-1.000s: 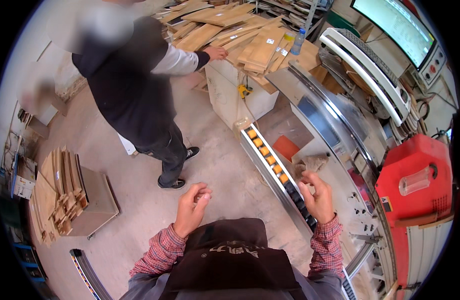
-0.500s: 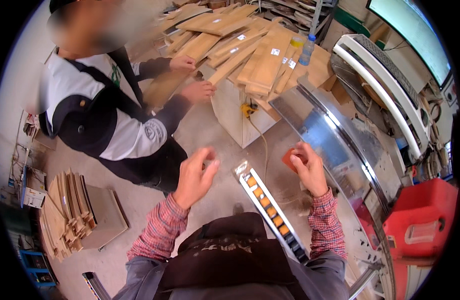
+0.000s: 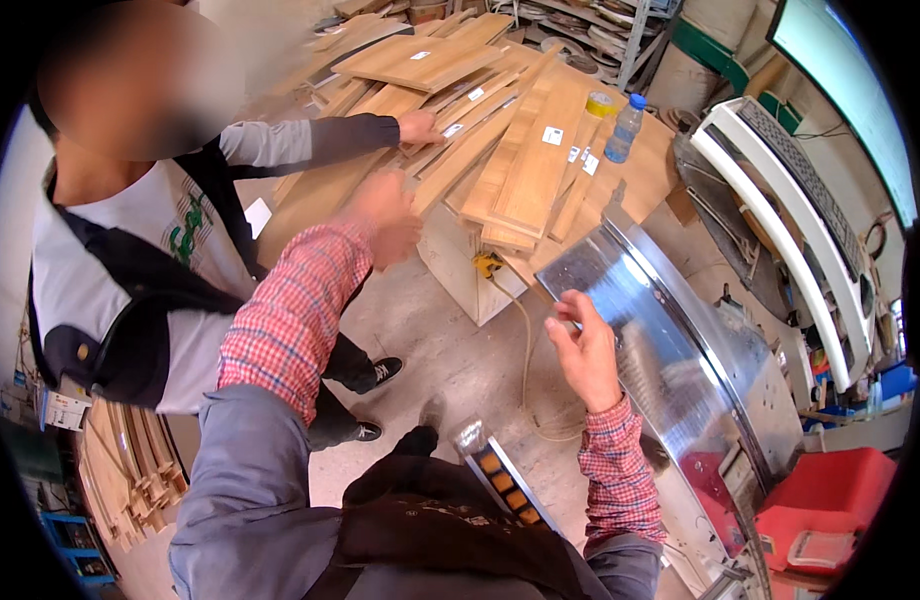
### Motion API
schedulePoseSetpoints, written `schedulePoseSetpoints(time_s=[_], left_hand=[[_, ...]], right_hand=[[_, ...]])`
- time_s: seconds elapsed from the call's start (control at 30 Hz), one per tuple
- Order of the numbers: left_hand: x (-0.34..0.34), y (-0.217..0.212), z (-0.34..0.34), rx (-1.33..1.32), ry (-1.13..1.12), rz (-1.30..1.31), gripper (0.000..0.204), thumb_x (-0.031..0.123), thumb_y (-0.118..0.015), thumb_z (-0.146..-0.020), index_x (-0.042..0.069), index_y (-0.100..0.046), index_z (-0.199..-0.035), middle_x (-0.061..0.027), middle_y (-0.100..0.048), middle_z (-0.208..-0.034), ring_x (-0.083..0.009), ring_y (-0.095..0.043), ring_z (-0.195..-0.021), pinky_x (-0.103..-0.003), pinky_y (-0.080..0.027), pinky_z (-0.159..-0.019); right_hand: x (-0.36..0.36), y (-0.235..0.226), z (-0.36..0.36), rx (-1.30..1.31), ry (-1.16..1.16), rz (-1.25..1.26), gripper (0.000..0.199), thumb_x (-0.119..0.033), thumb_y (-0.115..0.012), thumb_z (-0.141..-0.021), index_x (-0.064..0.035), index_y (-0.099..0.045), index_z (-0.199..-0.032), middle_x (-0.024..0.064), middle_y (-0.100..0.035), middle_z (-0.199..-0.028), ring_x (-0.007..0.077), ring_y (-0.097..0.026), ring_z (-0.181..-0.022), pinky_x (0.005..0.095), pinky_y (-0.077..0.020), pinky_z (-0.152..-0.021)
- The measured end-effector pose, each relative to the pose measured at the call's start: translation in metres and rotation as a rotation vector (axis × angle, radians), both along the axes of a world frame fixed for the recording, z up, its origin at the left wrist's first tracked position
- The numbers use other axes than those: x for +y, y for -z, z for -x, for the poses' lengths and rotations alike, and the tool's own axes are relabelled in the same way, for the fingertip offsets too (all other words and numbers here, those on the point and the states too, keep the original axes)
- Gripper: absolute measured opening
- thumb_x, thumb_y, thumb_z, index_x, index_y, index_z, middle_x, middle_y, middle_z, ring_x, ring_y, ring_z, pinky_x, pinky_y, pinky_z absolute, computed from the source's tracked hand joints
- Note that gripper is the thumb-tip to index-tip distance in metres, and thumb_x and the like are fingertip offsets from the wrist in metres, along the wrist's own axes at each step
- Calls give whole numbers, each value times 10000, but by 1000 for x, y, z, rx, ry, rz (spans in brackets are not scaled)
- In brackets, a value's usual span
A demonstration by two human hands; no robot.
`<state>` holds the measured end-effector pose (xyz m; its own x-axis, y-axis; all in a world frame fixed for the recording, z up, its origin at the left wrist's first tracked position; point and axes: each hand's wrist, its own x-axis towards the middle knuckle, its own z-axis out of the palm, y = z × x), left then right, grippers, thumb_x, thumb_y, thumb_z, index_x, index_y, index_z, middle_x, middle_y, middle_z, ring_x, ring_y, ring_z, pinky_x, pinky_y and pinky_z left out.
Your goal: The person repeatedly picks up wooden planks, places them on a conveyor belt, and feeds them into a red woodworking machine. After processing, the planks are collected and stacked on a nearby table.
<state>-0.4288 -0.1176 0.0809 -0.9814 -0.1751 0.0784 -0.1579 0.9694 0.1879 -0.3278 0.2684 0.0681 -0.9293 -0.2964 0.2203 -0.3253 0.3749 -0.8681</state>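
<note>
Left hand blurred, grip unclear, right hand open, empty, near stacked wooden planks

Pale worktable at one o'clock, heaped with light wooden boards bearing small white labels; clear plastic bottle with blue cap and yellow tape roll standing among them.

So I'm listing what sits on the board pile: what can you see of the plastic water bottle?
The water bottle is clear plastic with a blue cap, standing upright on the light wooden boards near the far right of the pile. A roll of yellow tape lies just left of it. No hand touches it. How full it is cannot be told.
</note>
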Motion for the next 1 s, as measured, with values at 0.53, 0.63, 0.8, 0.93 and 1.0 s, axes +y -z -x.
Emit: schedulePoseSetpoints(time_s=[0.53,0.63,0.8,0.93,1.0], left_hand=[[-75,97,54,-660,-213,-1202,758,679,-528,-878,100,-532,-1368,-177,-574,-1292,-307,-588,-1080,-552,-454,-877],[-47,92,46,-528,-138,-1062,709,600,-635,-853,56,-570,-1304,-163,-631,-1222,-270,-614,-1054,-464,-472,-887],[-41,121,35,-259,-9,-992,657,415,-768,-818,-55,-576,-1235,-152,-679,-1078,-227,-640,-982,-349,-485,-884],[-43,107,39,-223,-56,-1040,613,329,-782,-814,-63,-574,-1238,-152,-676,-1073,-216,-642,-972,-340,-494,-882],[-52,101,41,-200,-93,-1038,586,298,-783,-813,-55,-575,-1232,-154,-677,-1065,-210,-650,-922,-328,-506,-842]], right_hand=[[-136,35,152,462,139,-613,528,-280,-786,-753,-28,-566,-1161,140,-529,-1201,340,-481,-1153,486,-396,-923],[-139,43,162,496,180,-673,503,-299,-785,-744,-36,-586,-1123,134,-536,-1174,338,-480,-1151,484,-396,-912],[-151,46,173,531,212,-703,517,-334,-778,-722,-44,-596,-1109,130,-543,-1149,344,-480,-1139,488,-395,-909],[-153,44,178,504,193,-741,518,-342,-770,-744,-38,-590,-1122,137,-546,-1180,348,-480,-1150,487,-394,-919],[-154,41,176,479,182,-742,519,-344,-767,-758,-34,-586,-1133,140,-548,-1196,349,-479,-1155,483,-393,-926]])
